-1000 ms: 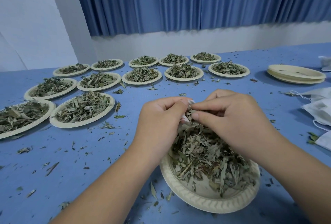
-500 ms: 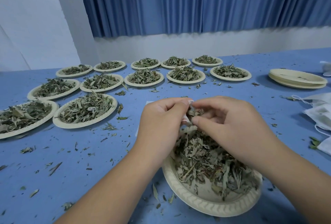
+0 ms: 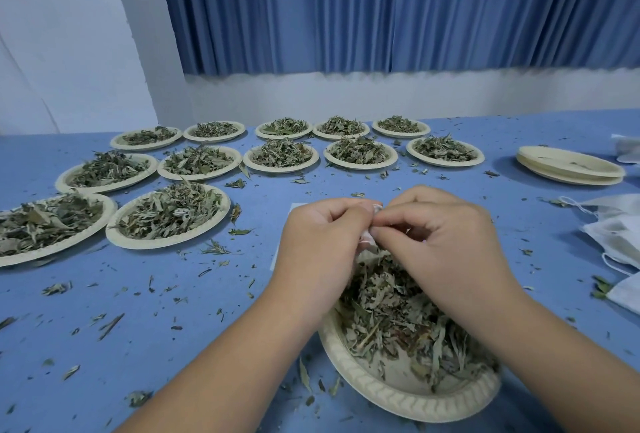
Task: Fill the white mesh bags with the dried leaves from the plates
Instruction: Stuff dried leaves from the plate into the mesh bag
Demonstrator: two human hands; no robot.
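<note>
Two hands meet above the near plate (image 3: 381, 395): the left hand (image 3: 322, 245) and the right hand (image 3: 440, 245) both curl their fingertips onto a small white mesh bag (image 3: 369, 238), pinching it between them; most of the bag is hidden behind the fingers. Dried leaves (image 3: 391, 304) lie heaped in the plate just below. Twelve more leaf-filled plates (image 3: 166, 244) stand in rows on the blue tabletop (image 3: 138, 328) to the left, a stack of empty plates (image 3: 568, 166) sits far right, and loose white bags (image 3: 616, 235) lie near the right edge.
</note>
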